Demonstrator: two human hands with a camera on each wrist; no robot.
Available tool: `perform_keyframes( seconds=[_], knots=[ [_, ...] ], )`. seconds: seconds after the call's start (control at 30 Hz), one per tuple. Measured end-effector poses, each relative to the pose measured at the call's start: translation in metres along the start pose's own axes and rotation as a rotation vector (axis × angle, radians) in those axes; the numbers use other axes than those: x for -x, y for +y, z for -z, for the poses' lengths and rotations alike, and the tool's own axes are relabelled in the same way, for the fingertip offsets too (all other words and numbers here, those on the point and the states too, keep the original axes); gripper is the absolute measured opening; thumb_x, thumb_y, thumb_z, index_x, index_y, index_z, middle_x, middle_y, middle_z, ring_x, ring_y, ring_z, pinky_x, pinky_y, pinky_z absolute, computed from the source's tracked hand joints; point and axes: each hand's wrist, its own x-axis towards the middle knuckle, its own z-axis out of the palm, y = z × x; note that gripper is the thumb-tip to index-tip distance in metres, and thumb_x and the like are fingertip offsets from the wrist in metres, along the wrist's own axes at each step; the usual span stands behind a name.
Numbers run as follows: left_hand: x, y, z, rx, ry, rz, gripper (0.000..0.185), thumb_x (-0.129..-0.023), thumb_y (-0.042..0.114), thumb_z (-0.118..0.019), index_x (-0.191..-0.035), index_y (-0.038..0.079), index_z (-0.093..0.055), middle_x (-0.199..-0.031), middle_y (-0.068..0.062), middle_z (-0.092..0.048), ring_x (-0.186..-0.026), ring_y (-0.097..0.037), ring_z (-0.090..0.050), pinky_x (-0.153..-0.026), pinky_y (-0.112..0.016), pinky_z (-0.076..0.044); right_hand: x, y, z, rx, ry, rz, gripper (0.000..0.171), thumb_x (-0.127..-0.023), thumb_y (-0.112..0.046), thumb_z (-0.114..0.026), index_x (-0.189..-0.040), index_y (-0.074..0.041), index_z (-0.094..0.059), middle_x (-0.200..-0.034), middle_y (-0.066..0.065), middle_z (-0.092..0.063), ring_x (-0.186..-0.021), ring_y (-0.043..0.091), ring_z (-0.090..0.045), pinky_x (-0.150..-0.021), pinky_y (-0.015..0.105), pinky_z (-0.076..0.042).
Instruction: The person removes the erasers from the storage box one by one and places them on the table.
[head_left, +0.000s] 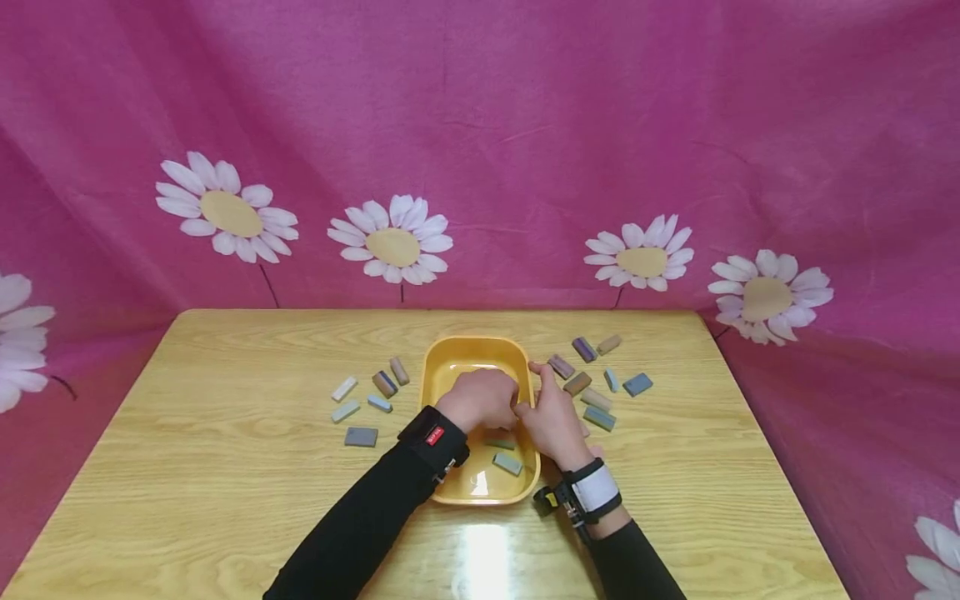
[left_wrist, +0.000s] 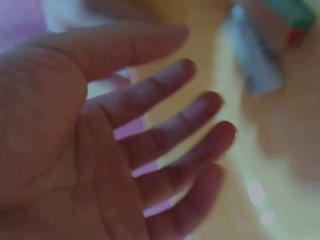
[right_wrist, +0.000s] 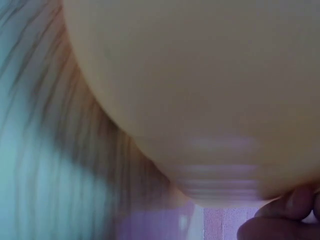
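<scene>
Yellow tub (head_left: 442, 367) sits at the middle of the wooden table (head_left: 225, 467), long axis running away from the person. Left hand (head_left: 480, 398) is over the inside of the tub, palm down, knuckles up. In the left wrist view the left hand's fingers (left_wrist: 165, 95) are spread and nearly straight, slightly bent, nothing held between them; blurred. A grey-blue block (left_wrist: 252, 60) shows beyond the fingertips in that view, on the tub floor, not touched.

Right hand (head_left: 551, 417) rests at the tub's right rim, forefinger stretched along the rim's outer edge toward the far end, other fingers meeting the left hand over the rim. Whether the right hand pinches anything: cannot tell, left hand covers that spot. Right wrist view shows only the tub's outer wall (right_wrist: 200, 90) very close and fingertips (right_wrist: 280, 220) at the bottom corner, blurred.

Inside the tub, near end: a grey-green block (head_left: 507, 463) lying flat, and a darker block (head_left: 498, 443) just beyond it, partly under the hands.

Left of the tub: loose blocks (head_left: 367, 400) scattered flat, grey, blue, brown, white, well apart from the hands. Right of the tub: more blocks (head_left: 600, 379), purple, brown, teal, blue; the nearest ones lie just beside the right hand.

Black sleeves on both arms, wrist straps on each. Pink cloth (head_left: 480, 125) with daisies behind the table.
</scene>
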Motion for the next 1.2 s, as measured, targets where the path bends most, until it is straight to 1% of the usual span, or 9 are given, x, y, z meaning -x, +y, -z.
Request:
perform_keyframes(
  seconds=[0.07, 0.27, 0.47, 0.67, 0.83, 0.93, 1.0, 1.1, 1.2],
  knots=[
    [-0.001, 0.0, -0.007, 0.007, -0.007, 0.01, 0.007, -0.077, 0.025, -0.071, -0.078, 0.02, -0.066, -0.086, 0.002, -0.063, -0.075, -0.017, -0.055, -0.058, -0.035, -0.043, 0.0, -0.001, -0.001, 0.0, -0.001, -0.012, 0.067, -0.083, -0.011, -0.066, -0.144, -0.011, -0.038, -0.06, 0.0, -0.049, -0.05, 0.014, -0.048, -0.048, 0.027, -0.037],
    [-0.003, 0.001, -0.019, 0.011, 0.013, -0.008, 0.013, -0.082, 0.028, -0.068, -0.091, 0.019, -0.07, -0.099, -0.005, -0.065, -0.09, -0.025, -0.06, -0.067, -0.037, -0.048, 0.0, -0.002, -0.002, 0.004, 0.015, -0.002, 0.067, -0.082, -0.01, -0.064, -0.143, -0.011, -0.039, -0.058, 0.001, -0.051, -0.049, 0.014, -0.05, -0.047, 0.028, -0.038],
    [-0.004, 0.004, -0.025, 0.02, 0.019, 0.018, 0.017, -0.086, 0.029, -0.065, -0.098, 0.018, -0.072, -0.1, -0.006, -0.063, -0.092, -0.026, -0.056, -0.071, -0.036, -0.047, 0.001, 0.0, -0.002, 0.009, 0.005, -0.017, 0.066, -0.083, -0.011, -0.063, -0.143, -0.013, -0.039, -0.059, 0.001, -0.049, -0.049, 0.015, -0.049, -0.048, 0.028, -0.037],
    [-0.003, 0.0, -0.028, 0.055, 0.051, 0.026, 0.017, -0.077, 0.028, -0.071, -0.084, 0.013, -0.071, -0.094, -0.007, -0.062, -0.089, -0.025, -0.055, -0.075, -0.034, -0.045, 0.001, 0.001, -0.003, 0.015, 0.009, -0.02, 0.066, -0.082, -0.011, -0.064, -0.143, -0.013, -0.039, -0.06, 0.001, -0.047, -0.049, 0.016, -0.047, -0.047, 0.028, -0.036],
    [0.009, -0.011, -0.016, 0.11, 0.101, 0.082, 0.024, -0.074, 0.032, -0.077, -0.073, 0.011, -0.066, -0.096, -0.008, -0.061, -0.092, -0.03, -0.057, -0.077, -0.037, -0.047, 0.002, 0.002, -0.004, 0.002, -0.01, -0.025, 0.067, -0.082, -0.009, -0.064, -0.144, -0.012, -0.037, -0.063, 0.003, -0.055, -0.053, 0.015, -0.052, -0.05, 0.028, -0.039],
    [0.021, -0.02, 0.001, 0.134, 0.142, 0.089, 0.026, -0.074, 0.031, -0.078, -0.067, 0.012, -0.063, -0.093, -0.006, -0.058, -0.088, -0.026, -0.056, -0.078, -0.035, -0.044, 0.002, 0.002, -0.004, -0.002, -0.005, -0.023, 0.067, -0.083, -0.009, -0.064, -0.144, -0.012, -0.037, -0.068, 0.004, -0.061, -0.057, 0.014, -0.055, -0.052, 0.028, -0.042],
    [0.033, -0.028, 0.014, 0.144, 0.194, 0.091, 0.025, -0.074, 0.029, -0.077, -0.065, 0.012, -0.06, -0.089, -0.004, -0.057, -0.085, -0.023, -0.053, -0.081, -0.035, -0.042, 0.002, 0.002, -0.003, -0.003, 0.006, -0.016, 0.066, -0.083, -0.009, -0.064, -0.143, -0.012, -0.038, -0.072, 0.005, -0.065, -0.06, 0.014, -0.057, -0.053, 0.028, -0.043],
    [0.053, -0.045, 0.031, 0.189, 0.259, 0.131, 0.022, -0.074, 0.025, -0.074, -0.064, 0.013, -0.059, -0.086, -0.004, -0.055, -0.083, -0.023, -0.051, -0.079, -0.035, -0.04, 0.001, 0.002, -0.003, -0.005, 0.017, -0.005, 0.065, -0.082, -0.009, -0.063, -0.143, -0.012, -0.038, -0.08, 0.008, -0.07, -0.063, 0.014, -0.059, -0.055, 0.027, -0.044],
    [0.068, -0.069, 0.036, 0.218, 0.304, 0.184, 0.019, -0.072, 0.023, -0.07, -0.062, 0.012, -0.058, -0.086, -0.005, -0.053, -0.083, -0.025, -0.05, -0.078, -0.036, -0.038, 0.001, 0.003, -0.002, -0.015, 0.022, -0.003, 0.066, -0.082, -0.009, -0.062, -0.143, -0.012, -0.038, -0.087, 0.012, -0.073, -0.065, 0.015, -0.061, -0.055, 0.027, -0.045]
  ],
)
